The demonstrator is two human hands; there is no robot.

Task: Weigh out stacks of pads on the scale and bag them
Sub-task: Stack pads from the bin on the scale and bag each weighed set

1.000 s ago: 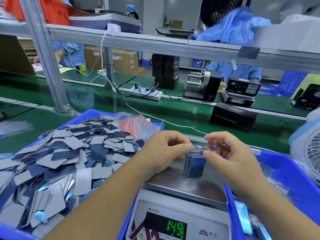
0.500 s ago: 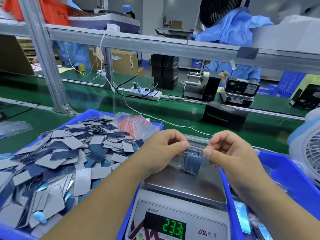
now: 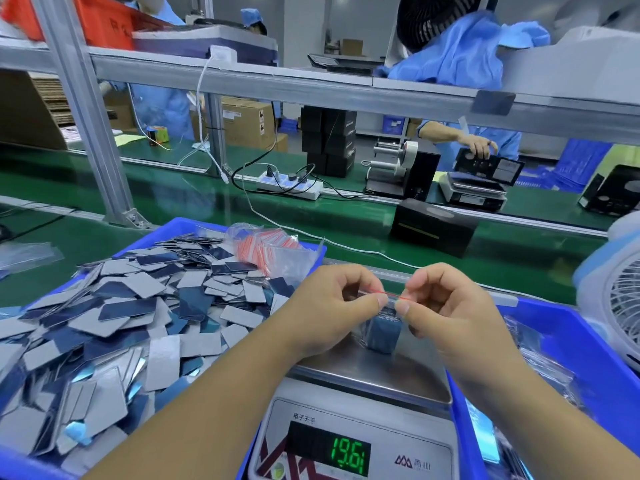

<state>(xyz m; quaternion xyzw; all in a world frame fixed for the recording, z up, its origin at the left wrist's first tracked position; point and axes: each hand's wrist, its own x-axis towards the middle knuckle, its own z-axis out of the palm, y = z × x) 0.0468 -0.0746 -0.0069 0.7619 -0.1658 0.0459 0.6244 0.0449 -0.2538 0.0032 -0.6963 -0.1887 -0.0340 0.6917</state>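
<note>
Step in hand: sealing. A stack of pads sits inside a small clear zip bag, its lower end resting on the steel pan of the scale. The left hand pinches the bag's mouth at the red zip strip between thumb and forefinger; the right hand pinches the same strip from the other side, thumb tips nearly meeting. The display reads 19.61, probably unreliable as a weight while both hands bear on the bag.

Next move, as judged: run the pinch along the strip until it closes end to end, then lift the bag off the pan and set it with the finished ones. The risk is a gap in the seal, or the stack slumping and tilting the bag.

Containers:
- Blue bin, left: heaped with loose pads, grey and dark blue faces mixed; a bundle of empty zip bags with red strips lies at its far corner.
- Blue bin, right: holds clear packets, apparently filled bags, though glare hides the contents.
- Green worktop: carries both bins and the scale.
</note>
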